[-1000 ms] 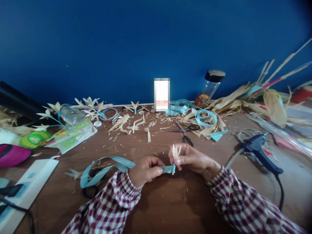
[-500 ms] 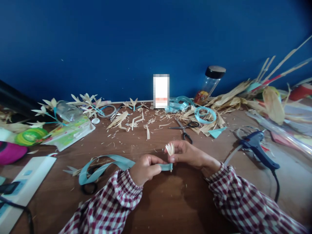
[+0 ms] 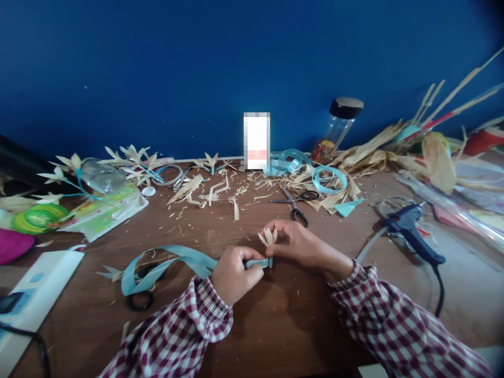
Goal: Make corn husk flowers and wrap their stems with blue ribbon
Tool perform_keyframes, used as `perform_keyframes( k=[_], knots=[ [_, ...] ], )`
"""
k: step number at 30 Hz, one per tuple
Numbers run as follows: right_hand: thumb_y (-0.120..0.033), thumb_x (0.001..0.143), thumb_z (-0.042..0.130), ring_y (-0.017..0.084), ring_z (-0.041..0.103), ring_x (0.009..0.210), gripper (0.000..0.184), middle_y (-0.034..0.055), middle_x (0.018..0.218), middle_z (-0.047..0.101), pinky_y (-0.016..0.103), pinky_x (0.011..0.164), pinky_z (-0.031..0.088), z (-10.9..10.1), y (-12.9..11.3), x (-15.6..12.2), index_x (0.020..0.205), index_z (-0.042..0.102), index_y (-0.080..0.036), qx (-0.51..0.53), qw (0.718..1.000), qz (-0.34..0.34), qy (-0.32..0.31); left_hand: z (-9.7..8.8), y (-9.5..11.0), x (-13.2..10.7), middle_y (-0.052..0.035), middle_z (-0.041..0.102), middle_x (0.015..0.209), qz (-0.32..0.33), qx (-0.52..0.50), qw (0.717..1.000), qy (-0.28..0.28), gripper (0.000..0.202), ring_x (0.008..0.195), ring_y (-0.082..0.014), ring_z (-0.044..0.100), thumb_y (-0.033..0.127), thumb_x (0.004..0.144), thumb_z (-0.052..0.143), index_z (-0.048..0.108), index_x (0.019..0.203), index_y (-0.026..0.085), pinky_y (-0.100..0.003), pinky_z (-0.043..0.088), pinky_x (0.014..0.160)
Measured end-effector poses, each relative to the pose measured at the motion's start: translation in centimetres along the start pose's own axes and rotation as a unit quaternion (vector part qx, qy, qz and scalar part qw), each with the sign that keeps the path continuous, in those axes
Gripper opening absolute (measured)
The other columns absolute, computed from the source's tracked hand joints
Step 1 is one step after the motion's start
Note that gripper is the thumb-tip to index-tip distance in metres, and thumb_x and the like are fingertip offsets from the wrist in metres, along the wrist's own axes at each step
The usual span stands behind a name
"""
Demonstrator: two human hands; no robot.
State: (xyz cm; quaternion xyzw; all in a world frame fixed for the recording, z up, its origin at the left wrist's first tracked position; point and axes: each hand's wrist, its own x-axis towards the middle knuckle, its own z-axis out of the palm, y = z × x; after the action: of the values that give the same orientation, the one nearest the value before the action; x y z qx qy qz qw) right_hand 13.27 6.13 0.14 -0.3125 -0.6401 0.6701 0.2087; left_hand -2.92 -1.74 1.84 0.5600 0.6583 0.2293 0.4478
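My left hand is closed on a light blue ribbon that trails off to the left across the brown table. The ribbon's end runs between my two hands. My right hand pinches a small pale husk flower by its base, petals pointing up, right where the ribbon end meets it. Both hands touch near the middle of the table.
Scissors lie behind my hands among husk scraps. A blue glue gun with its cord lies to the right. A jar, ribbon coils, finished husk flowers and a second pair of black scissors crowd the back and left.
My hands have drawn closer together and slightly left. The ribbon stretch between them is shorter, and the husk flower sits lower in my right hand.
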Motion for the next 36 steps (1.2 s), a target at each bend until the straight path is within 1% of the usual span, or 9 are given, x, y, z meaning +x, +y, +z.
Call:
perform_keyframes(
  k=[5,7,10,16,22,26,28,31,36],
  knots=[
    [-0.016,0.069,0.067,0.010,0.051,0.064,0.014,-0.0032,0.071,0.058,0.022,0.061,0.039,0.5,-0.6,-0.3,0.080,0.058,-0.017,-0.112,0.991,-0.046,0.055,0.3,-0.1,-0.1,-0.0009,0.064,0.057,0.018,0.026,0.999,0.035,0.022,0.054,-0.0130,0.051,0.017,0.063,0.050,0.071,0.067,0.015,-0.023,0.036,0.054],
    [-0.018,0.071,0.065,0.010,0.051,0.063,0.009,-0.0035,0.068,0.057,0.021,0.059,0.038,0.7,-0.7,-0.3,0.074,0.056,-0.017,-0.145,0.986,-0.049,0.067,0.4,-0.1,-0.1,-0.0005,0.063,0.056,0.022,0.030,0.998,0.042,0.020,0.055,-0.0130,0.051,0.018,0.064,0.050,0.070,0.066,0.015,-0.023,0.036,0.054],
    [-0.022,0.073,0.065,0.011,0.050,0.061,0.012,-0.0037,0.063,0.056,0.021,0.055,0.035,0.8,-0.6,-0.4,0.069,0.055,-0.017,-0.189,0.978,-0.036,0.079,0.5,0.1,-0.2,0.0000,0.061,0.054,0.017,0.036,0.998,0.049,0.017,0.053,-0.0123,0.050,0.019,0.065,0.051,0.068,0.063,0.015,-0.023,0.035,0.053],
    [-0.022,0.071,0.068,0.010,0.049,0.059,0.015,-0.0043,0.065,0.056,0.020,0.054,0.034,1.1,-0.5,-0.4,0.069,0.054,-0.017,-0.238,0.963,-0.059,0.116,0.6,-0.1,-0.3,0.0031,0.051,0.047,0.008,0.041,0.997,0.068,0.014,0.046,-0.0091,0.041,0.023,0.066,0.054,0.064,0.058,0.015,-0.021,0.031,0.048],
    [-0.019,0.070,0.068,0.008,0.050,0.055,0.020,-0.0071,0.060,0.051,0.018,0.050,0.032,1.5,-0.3,-0.3,0.070,0.048,-0.019,-0.263,0.950,-0.069,0.152,1.1,-0.2,-0.2,0.0038,0.049,0.047,0.014,0.048,0.994,0.093,0.013,0.045,-0.0086,0.040,0.024,0.064,0.055,0.064,0.061,0.015,-0.020,0.030,0.047],
    [-0.019,0.071,0.068,0.008,0.050,0.054,0.020,-0.0077,0.059,0.051,0.018,0.050,0.031,1.8,0.0,-0.4,0.072,0.048,-0.020,-0.300,0.935,-0.082,0.170,1.3,-0.1,-0.2,0.0043,0.045,0.044,0.010,0.073,0.992,0.104,0.015,0.044,-0.0084,0.039,0.025,0.065,0.054,0.062,0.057,0.015,-0.021,0.029,0.046],
    [-0.018,0.070,0.069,0.008,0.050,0.054,0.020,-0.0079,0.059,0.052,0.018,0.051,0.030,2.0,0.1,-0.4,0.074,0.049,-0.020,-0.320,0.926,-0.084,0.180,1.3,-0.1,-0.2,0.0039,0.046,0.045,0.016,0.086,0.990,0.112,0.016,0.045,-0.0088,0.040,0.026,0.066,0.055,0.063,0.057,0.015,-0.021,0.029,0.046],
    [-0.018,0.070,0.068,0.008,0.050,0.054,0.021,-0.0076,0.059,0.053,0.019,0.051,0.030,2.4,0.1,-0.6,0.076,0.048,-0.021,-0.339,0.918,-0.085,0.190,1.4,-0.3,-0.1,0.0025,0.053,0.049,0.024,0.097,0.987,0.126,0.016,0.048,-0.0100,0.045,0.027,0.066,0.055,0.065,0.061,0.016,-0.021,0.031,0.049],
    [-0.022,0.074,0.065,0.010,0.052,0.056,0.017,-0.0055,0.062,0.055,0.020,0.052,0.031,2.4,0.4,-0.4,0.078,0.049,-0.021,-0.305,0.930,-0.078,0.189,1.5,-0.5,0.0,0.0011,0.059,0.053,0.030,0.103,0.985,0.133,0.015,0.051,-0.0113,0.050,0.024,0.067,0.054,0.065,0.062,0.016,-0.022,0.034,0.052]
  ],
)
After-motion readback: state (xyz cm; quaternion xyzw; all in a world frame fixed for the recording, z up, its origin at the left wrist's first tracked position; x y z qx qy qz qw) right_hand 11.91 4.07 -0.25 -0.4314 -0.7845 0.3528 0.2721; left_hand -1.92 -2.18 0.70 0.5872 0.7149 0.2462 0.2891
